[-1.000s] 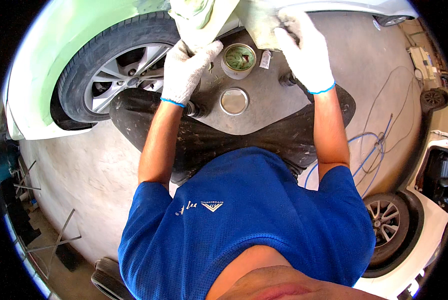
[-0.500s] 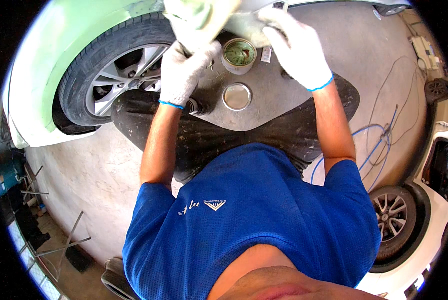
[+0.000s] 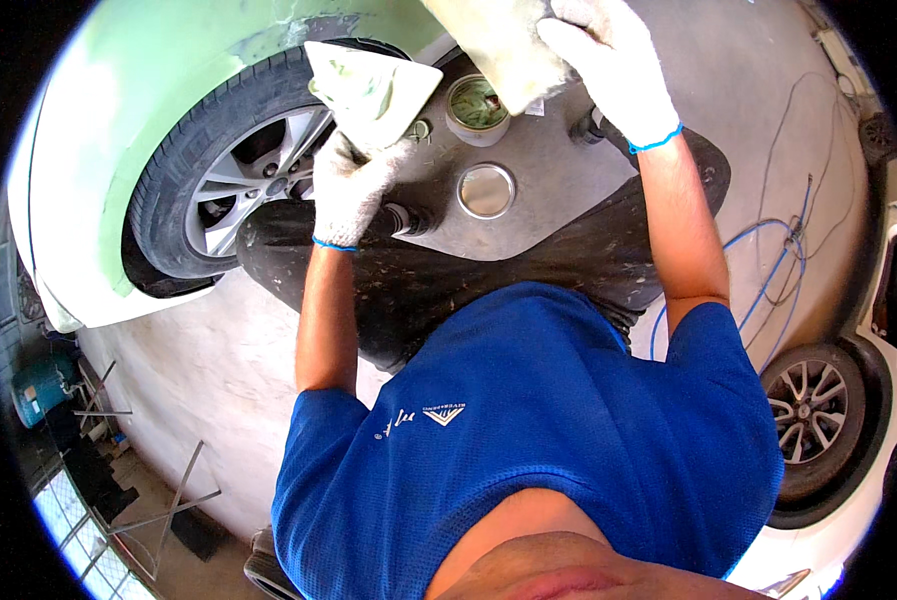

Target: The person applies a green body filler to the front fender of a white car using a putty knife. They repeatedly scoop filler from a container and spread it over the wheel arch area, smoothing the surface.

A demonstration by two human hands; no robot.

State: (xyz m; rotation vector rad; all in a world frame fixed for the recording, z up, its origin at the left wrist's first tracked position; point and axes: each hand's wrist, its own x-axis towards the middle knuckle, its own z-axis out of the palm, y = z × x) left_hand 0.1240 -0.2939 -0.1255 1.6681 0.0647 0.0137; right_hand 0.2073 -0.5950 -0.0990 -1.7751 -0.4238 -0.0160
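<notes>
My left hand (image 3: pixel 353 190), in a white knit glove with a blue cuff, is closed on a pale, roughly triangular putty board (image 3: pixel 386 105) smeared with light green putty. In my right hand (image 3: pixel 623 75), gloved the same way, is a flat pale putty spreader (image 3: pixel 503 50), pinched at its right edge. Its left part bears a creamy smear. Below and between the hands stands an open can of green putty (image 3: pixel 478 112), partly behind the spreader. A round silver lid (image 3: pixel 486 191) lies on the floor nearer to me.
A car's fender with pale green patches (image 3: pixel 213 75) and its wheel (image 3: pixel 258 180) are close on my left. My bent legs (image 3: pixel 448 290) frame the can and lid. Blue hose (image 3: pixel 768 280) lies coiled on the floor at right, near another car's wheel (image 3: pixel 808 410).
The putty board and spreader, overlapping before, are now apart. My left hand has come lower with the board, and the spreader now hangs over the can's right side. The whole view has shifted slightly.
</notes>
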